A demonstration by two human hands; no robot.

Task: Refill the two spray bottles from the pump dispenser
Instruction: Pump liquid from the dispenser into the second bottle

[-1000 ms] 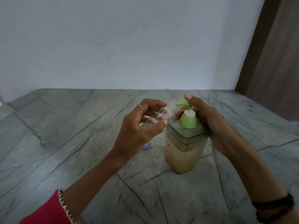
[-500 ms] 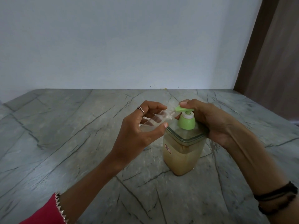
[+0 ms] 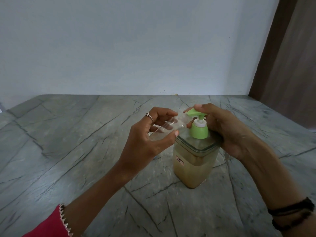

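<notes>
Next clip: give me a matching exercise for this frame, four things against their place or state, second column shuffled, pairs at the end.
Things:
1. small clear plastic spray bottle
2. green plastic pump head
3. square clear dispenser jar of tan liquid
4. silver ring

Place or state:
A. standing on the grey marble counter
B. on a finger of the left hand
C. tilted, mouth at the nozzle
D. under the right hand index finger

Pairs: 1-C, 2-D, 3-A, 4-B

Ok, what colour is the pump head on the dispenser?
Light green pump head, white collar beneath; seen in the head view.
</notes>
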